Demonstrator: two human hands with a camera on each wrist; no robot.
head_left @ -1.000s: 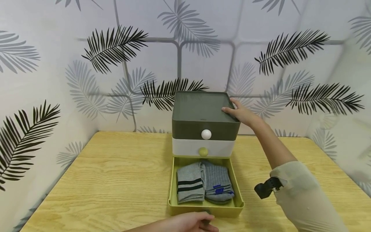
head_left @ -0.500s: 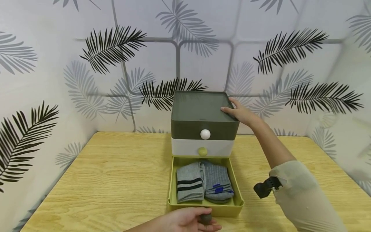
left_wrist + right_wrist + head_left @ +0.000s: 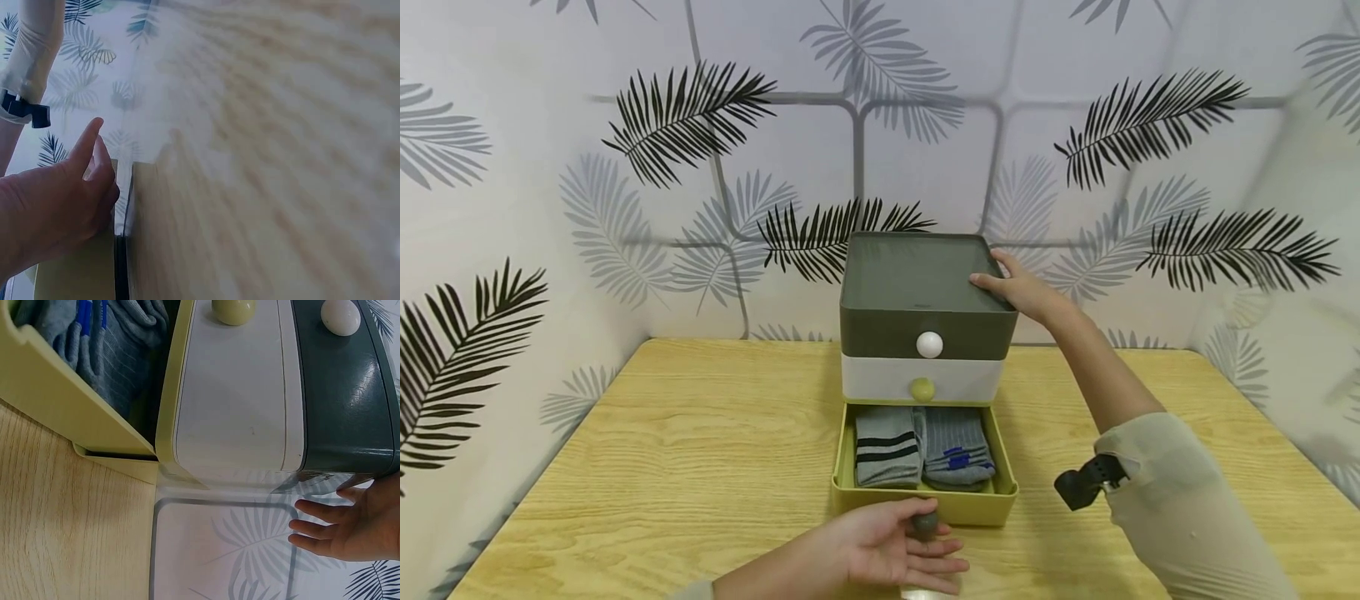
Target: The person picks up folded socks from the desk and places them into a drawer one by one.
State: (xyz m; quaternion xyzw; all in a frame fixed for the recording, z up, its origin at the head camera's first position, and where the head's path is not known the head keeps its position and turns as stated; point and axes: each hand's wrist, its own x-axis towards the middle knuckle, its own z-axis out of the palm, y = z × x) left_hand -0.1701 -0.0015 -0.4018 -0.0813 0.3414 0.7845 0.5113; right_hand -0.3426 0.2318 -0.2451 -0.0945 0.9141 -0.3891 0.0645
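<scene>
In the head view a desktop drawer unit has a dark green-grey top tier (image 3: 925, 279) and a white middle tier (image 3: 880, 379). Its yellow-green bottom drawer (image 3: 887, 502) stands partly out and holds folded grey socks, one with black stripes (image 3: 883, 450), another with blue marks (image 3: 958, 458). My left hand (image 3: 883, 542) has the drawer's dark round knob (image 3: 925, 523) between thumb and index finger, the other fingers spread. My right hand (image 3: 1018, 287) rests at the top tier's right edge; the right wrist view shows its lower fingers (image 3: 312, 528) straight and apart from the side.
A wood-grain table (image 3: 722, 442) lies under the unit, against a wall with leaf-patterned covering (image 3: 925, 167). The upper tiers bear a white knob (image 3: 929, 344) and a yellow-green knob (image 3: 922, 388). A black wrist camera (image 3: 1078, 487) sits on the right sleeve.
The bottom drawer has slid partway inward, covering the rear of the socks. My left hand has moved forward with the knob, while my right hand stays at the top tier's edge.
</scene>
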